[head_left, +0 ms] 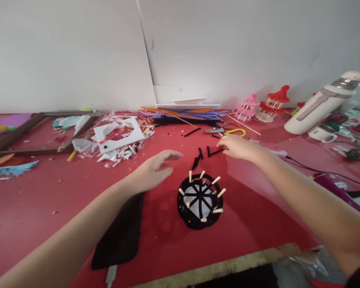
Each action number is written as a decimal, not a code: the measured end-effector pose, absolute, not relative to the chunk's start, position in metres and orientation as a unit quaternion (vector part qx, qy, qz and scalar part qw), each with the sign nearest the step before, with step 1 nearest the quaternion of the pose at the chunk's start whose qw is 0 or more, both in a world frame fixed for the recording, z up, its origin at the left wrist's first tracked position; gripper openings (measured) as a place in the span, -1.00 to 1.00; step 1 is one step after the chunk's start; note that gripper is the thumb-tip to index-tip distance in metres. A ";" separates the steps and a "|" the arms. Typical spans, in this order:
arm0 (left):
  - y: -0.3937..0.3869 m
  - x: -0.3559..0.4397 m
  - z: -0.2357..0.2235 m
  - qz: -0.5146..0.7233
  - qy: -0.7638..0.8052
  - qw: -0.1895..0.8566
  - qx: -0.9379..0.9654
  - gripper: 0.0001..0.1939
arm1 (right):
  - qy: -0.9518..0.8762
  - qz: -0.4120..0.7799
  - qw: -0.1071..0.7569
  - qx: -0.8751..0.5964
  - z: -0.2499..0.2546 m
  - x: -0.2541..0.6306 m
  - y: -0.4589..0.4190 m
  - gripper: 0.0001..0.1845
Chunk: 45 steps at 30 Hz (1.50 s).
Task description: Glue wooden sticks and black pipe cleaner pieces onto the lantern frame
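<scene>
A round black craft piece (pixel 200 201) stands on the red table, with several pale wooden pegs sticking up round its rim and black spokes crossing a white base. Left of it and slightly behind hovers my left hand (pixel 151 170), holding nothing, its thumb and fingers apart. Farther back on the right, my right hand (pixel 232 147) reaches over short black strips (pixel 208 152), fingers stretched out. Its thumb is close to one strip; whether they touch I cannot tell. Scissors with yellow handles (pixel 235 132) lie just behind that hand.
A black phone-like slab (pixel 120 236) with a cable lies under my left forearm. At the back are bundled coloured stems (pixel 183 115), white foam scraps (pixel 120 136), small pink (pixel 247 107) and red (pixel 275 104) pavilions, a white bottle (pixel 321 105) and a mug (pixel 321 133).
</scene>
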<state>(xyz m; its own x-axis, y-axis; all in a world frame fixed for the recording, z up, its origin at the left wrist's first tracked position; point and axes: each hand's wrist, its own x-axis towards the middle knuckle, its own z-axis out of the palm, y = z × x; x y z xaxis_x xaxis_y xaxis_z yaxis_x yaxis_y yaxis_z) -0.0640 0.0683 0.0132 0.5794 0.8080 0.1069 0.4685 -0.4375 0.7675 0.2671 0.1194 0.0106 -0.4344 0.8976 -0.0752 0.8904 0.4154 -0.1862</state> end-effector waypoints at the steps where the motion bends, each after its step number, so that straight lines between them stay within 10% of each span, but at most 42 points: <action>1: 0.078 -0.055 0.008 0.249 0.403 0.323 0.820 -0.59 | -0.842 0.103 0.026 -0.528 0.010 0.260 0.118 -0.67; 25: 0.099 -0.018 0.005 0.277 0.361 0.336 0.825 -0.63 | -0.782 0.215 0.203 -0.549 0.012 0.255 0.088 -0.91; 32: 0.057 -0.048 0.034 0.189 0.274 0.489 0.807 -0.24 | -0.686 0.282 0.437 -0.509 0.038 0.250 0.050 -0.77; 45: 0.016 -0.038 0.013 0.239 0.372 0.420 0.793 0.13 | -0.663 0.289 0.506 -0.470 0.072 0.244 0.009 -0.95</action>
<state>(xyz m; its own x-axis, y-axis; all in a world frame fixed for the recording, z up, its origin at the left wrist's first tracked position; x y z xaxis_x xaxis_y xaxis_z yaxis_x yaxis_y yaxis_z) -0.0379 0.0158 0.0134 0.6093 0.7902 0.0660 0.3890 -0.3705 0.8435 0.2441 0.0091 0.0719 -0.0452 0.9161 0.3985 0.3306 0.3901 -0.8594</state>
